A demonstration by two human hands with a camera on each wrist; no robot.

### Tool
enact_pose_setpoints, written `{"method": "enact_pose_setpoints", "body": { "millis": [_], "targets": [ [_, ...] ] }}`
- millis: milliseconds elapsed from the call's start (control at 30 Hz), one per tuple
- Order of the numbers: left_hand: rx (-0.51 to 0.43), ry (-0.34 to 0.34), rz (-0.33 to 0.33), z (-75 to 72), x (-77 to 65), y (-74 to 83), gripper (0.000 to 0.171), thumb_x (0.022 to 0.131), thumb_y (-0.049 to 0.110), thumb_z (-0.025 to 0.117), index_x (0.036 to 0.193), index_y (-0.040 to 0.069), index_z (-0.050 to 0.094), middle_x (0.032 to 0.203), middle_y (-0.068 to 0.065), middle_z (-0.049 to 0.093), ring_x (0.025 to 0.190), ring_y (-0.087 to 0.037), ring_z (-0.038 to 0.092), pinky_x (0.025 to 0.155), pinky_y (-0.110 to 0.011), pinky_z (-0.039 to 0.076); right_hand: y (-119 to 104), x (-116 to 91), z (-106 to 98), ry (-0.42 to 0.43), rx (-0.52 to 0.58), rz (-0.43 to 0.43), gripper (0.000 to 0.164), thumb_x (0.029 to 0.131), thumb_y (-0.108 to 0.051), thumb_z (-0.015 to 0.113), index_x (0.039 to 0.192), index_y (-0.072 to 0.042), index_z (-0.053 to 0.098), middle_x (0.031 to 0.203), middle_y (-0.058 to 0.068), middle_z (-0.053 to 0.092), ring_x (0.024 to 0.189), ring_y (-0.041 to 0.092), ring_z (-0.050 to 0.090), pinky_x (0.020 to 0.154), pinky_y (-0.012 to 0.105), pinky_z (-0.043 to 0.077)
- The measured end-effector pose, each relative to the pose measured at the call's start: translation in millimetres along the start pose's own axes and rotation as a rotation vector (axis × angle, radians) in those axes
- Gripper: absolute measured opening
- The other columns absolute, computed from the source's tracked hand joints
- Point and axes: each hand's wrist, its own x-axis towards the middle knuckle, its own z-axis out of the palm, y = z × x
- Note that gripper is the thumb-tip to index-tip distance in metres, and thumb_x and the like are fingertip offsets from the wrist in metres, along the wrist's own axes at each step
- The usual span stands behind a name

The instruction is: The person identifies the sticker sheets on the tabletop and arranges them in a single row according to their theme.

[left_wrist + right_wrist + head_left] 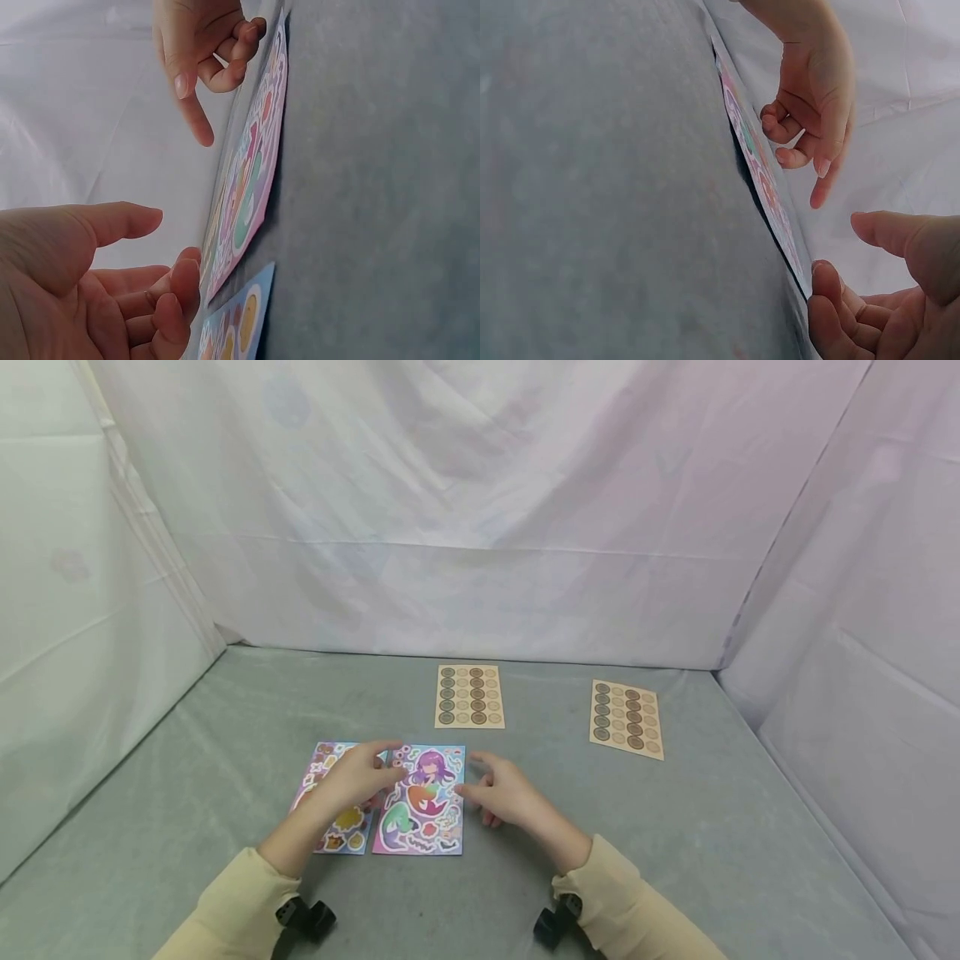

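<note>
On the grey table, a sticker sheet with mermaids (422, 806) lies between my two hands. My left hand (358, 779) hovers over the gap between it and a second colourful sticker sheet (348, 827), covering part of that sheet. Beside the mermaid sheet's right edge is my right hand (506, 790), its lower fingers loosely bent. Neither hand has anything between thumb and forefinger in the wrist views. The left fingertips (184, 281) come close to the sheets; the right fingertips (826, 281) are at the mermaid sheet's edge, and whether they touch it I cannot tell.
Two tan sheets of round stickers lie farther back, one near the middle (469, 697) and one tilted at the right (627, 719). White cloth (480, 585) hangs behind the table and along both sides. A small black device (306, 918) sits at each wrist.
</note>
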Motion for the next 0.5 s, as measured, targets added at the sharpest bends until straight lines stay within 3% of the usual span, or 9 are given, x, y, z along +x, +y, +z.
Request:
{"method": "enact_pose_setpoints", "body": {
  "millis": [300, 500],
  "targets": [
    [-0.032, 0.010, 0.036, -2.3, 5.7, 4.8, 0.052, 0.090, 0.018, 0.065, 0.138, 0.003, 0.049, 0.069, -0.011, 0.058, 0.048, -0.022, 0.054, 0.043, -0.027, 0.042, -1, 1, -8, 0.014, -0.004, 0.000, 0.061, 0.091, -0.023, 0.067, 0.142, -0.001, 0.041, 0.068, 0.008, 0.063, 0.044, 0.015, 0.054, 0.044, 0.030, 0.049],
    [-0.018, 0.040, 0.094, -2.4, 9.4, 10.1, 0.051, 0.091, 0.020, 0.064, 0.136, 0.000, 0.050, 0.069, -0.008, 0.054, 0.050, -0.016, 0.046, 0.046, -0.028, 0.041, -1, 3, -15, 0.047, 0.008, -0.023, 0.060, 0.092, -0.024, 0.065, 0.142, 0.000, 0.041, 0.071, 0.011, 0.064, 0.046, 0.018, 0.056, 0.046, 0.031, 0.050]
  ]
}}
